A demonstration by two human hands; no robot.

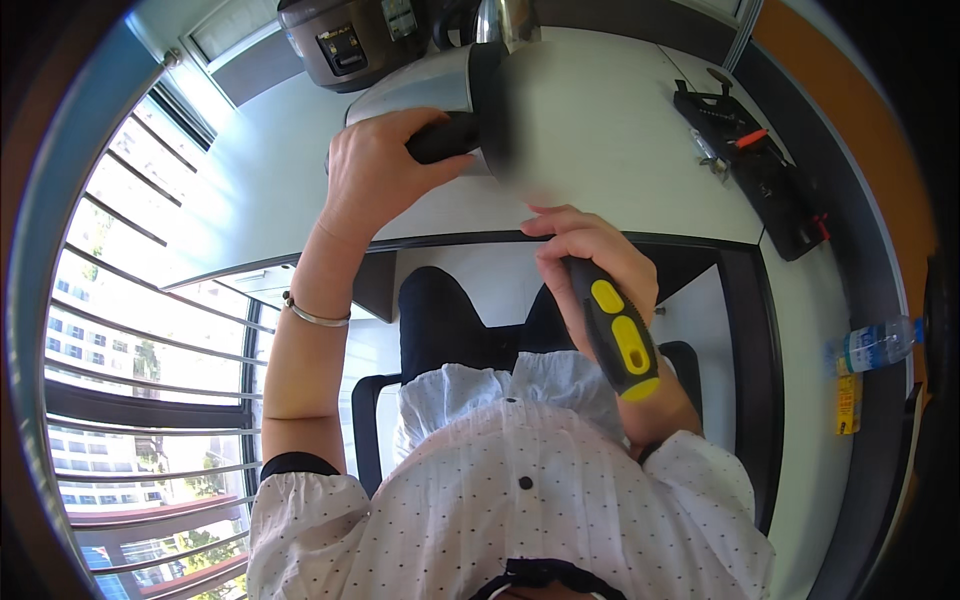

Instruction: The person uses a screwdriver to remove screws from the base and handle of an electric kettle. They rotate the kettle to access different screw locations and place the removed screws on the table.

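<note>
My left hand [375,165] grips the black handle of a steel electric kettle [440,85] that lies tipped on its side on the white table [600,140], its base turned toward me. My right hand [590,260] is shut on a screwdriver with a black and yellow handle [618,335]; the handle points back toward my body. The tool's tip is hidden behind my fingers, close to the blurred base of the kettle.
A dark rice cooker [345,40] stands at the far edge of the table. An open black tool case [760,170] with bits lies at the right. A plastic water bottle [875,345] and a yellow pack sit on the floor at the right. Window bars run along the left.
</note>
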